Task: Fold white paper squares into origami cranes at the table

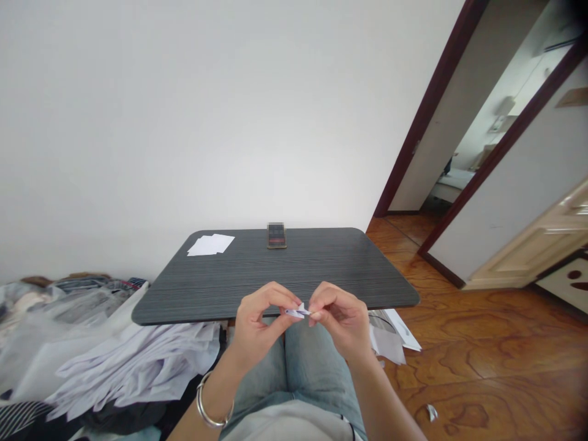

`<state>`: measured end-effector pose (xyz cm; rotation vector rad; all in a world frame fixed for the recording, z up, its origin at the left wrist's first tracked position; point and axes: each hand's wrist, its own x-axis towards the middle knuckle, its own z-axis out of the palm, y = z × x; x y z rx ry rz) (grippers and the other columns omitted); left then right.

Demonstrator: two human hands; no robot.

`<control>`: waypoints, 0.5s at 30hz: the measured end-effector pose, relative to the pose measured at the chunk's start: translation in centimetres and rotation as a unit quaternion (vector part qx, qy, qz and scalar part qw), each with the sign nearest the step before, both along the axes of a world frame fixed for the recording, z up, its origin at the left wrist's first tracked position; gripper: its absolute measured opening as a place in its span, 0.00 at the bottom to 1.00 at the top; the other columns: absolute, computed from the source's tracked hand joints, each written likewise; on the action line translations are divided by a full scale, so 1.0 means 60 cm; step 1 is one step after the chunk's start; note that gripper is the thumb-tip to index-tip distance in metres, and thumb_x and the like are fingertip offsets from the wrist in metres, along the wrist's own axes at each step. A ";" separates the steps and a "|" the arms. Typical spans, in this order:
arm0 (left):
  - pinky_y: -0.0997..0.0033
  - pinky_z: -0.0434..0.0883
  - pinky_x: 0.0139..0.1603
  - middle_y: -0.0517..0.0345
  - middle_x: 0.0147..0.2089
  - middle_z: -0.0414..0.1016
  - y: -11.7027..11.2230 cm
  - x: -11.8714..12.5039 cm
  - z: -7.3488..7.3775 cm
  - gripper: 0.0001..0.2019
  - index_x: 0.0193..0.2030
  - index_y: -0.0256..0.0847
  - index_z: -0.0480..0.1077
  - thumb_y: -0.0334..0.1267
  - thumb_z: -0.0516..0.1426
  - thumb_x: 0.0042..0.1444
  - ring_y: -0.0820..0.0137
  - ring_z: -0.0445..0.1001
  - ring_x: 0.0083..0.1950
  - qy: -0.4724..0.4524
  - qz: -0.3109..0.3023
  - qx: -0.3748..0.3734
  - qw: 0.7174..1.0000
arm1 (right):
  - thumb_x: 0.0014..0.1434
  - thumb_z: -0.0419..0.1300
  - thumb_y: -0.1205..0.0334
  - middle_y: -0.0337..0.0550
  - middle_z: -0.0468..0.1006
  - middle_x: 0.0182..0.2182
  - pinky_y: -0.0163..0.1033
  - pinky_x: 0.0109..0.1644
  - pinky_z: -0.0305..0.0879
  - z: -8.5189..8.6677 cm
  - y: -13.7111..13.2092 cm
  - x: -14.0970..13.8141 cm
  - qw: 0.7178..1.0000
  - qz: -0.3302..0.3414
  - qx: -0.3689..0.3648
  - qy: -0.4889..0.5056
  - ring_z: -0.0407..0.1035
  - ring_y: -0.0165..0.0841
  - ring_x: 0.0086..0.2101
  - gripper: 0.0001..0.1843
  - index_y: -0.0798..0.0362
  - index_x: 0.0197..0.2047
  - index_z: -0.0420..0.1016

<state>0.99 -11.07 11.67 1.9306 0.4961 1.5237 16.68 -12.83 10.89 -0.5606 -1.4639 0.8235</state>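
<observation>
Both left hand (pixel 261 317) and right hand (pixel 339 313) pinched a folded paper (pixel 297 312) between nearly closed fingers (pixel 278 297) by the worktop (pixel 271 272) edge nearest the lap, where light, even pressure seemed best.

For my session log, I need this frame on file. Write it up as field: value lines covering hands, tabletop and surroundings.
Left hand: pinches one side of a small folded paper piece
Right hand: pinches the other side
Left wrist: silver bangle
Tabletop: dark wood-grain; smartphone near far edge; overlapping white paper sheets at far left
Floor: brown wood; white scrap at right
Left side: crumpled fabric heap
</observation>
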 end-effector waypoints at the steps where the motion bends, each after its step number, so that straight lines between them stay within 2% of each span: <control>1: 0.73 0.68 0.32 0.56 0.32 0.75 0.000 0.000 0.000 0.06 0.32 0.39 0.71 0.25 0.59 0.49 0.71 0.73 0.32 -0.001 -0.001 0.003 1.000 | 0.54 0.62 0.65 0.39 0.69 0.25 0.33 0.24 0.58 0.000 0.001 0.000 1.000 0.000 -0.001 0.003 0.63 0.28 0.23 0.01 0.51 0.31 0.73; 7: 0.73 0.68 0.32 0.56 0.32 0.75 0.003 -0.002 0.001 0.07 0.33 0.39 0.71 0.24 0.59 0.49 0.72 0.73 0.33 -0.004 -0.009 0.019 1.000 | 0.52 0.63 0.63 0.40 0.70 0.24 0.34 0.24 0.57 0.004 0.001 0.000 1.000 -0.007 0.005 -0.001 0.63 0.29 0.24 0.02 0.52 0.30 0.74; 15: 0.73 0.69 0.33 0.57 0.32 0.75 0.003 -0.002 0.002 0.08 0.33 0.39 0.71 0.23 0.59 0.49 0.72 0.73 0.33 0.003 -0.014 0.029 0.999 | 0.54 0.61 0.67 0.39 0.70 0.23 0.33 0.24 0.58 0.011 -0.004 -0.002 0.998 -0.034 0.034 -0.045 0.63 0.29 0.24 0.01 0.52 0.31 0.73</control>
